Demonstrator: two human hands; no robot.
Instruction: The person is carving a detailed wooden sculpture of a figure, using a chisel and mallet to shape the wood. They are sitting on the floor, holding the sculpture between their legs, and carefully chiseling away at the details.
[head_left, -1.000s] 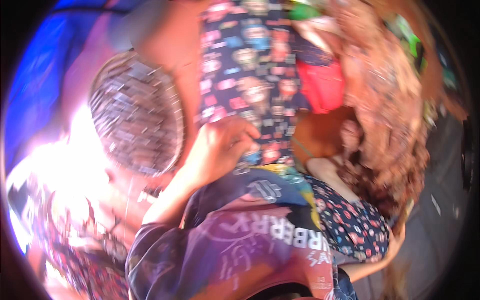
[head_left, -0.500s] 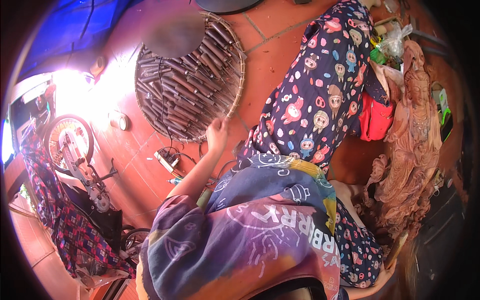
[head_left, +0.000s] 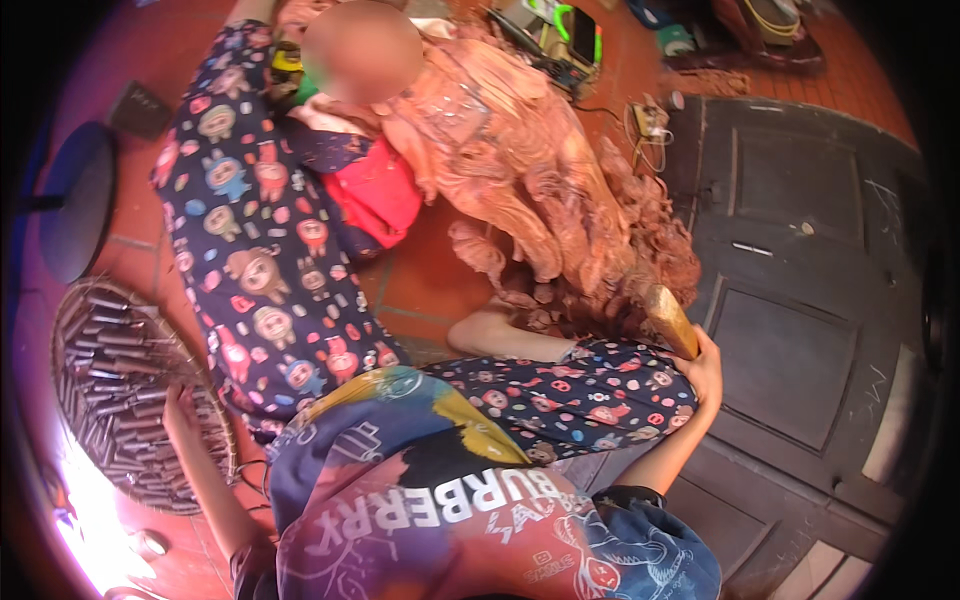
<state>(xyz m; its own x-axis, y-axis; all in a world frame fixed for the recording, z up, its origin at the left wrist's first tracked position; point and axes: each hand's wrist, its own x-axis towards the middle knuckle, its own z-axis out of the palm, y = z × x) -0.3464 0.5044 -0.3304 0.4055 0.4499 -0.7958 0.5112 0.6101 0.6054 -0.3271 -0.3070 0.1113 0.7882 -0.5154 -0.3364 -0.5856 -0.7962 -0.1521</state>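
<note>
At the left, my left hand (head_left: 179,412) is over the right part of a round woven basket (head_left: 215,420) full of dark, rod-like carving chisels (head_left: 120,360). Its fingers look curled in; whether a chisel is between them I cannot make out. My right hand (head_left: 706,368) is closed around a pale wooden mallet (head_left: 672,322), beside my bent knee. The mallet's worn end points up toward the base of a reddish-brown carved wooden statue (head_left: 520,170), which lies tilted across the floor in front of me.
A dark panelled wooden door (head_left: 790,350) lies flat at the right, with a small pen-like item (head_left: 752,249) on it. Red cloth (head_left: 375,195) is beside the statue. A power strip (head_left: 650,122) with cords and a green-edged device (head_left: 580,35) are beyond it. A round black base (head_left: 78,200) stands far left.
My view has swung right, so the basket now appears at the left and the statue in the middle. My left hand has moved in over the basket. The right hand still grips the mallet.
</note>
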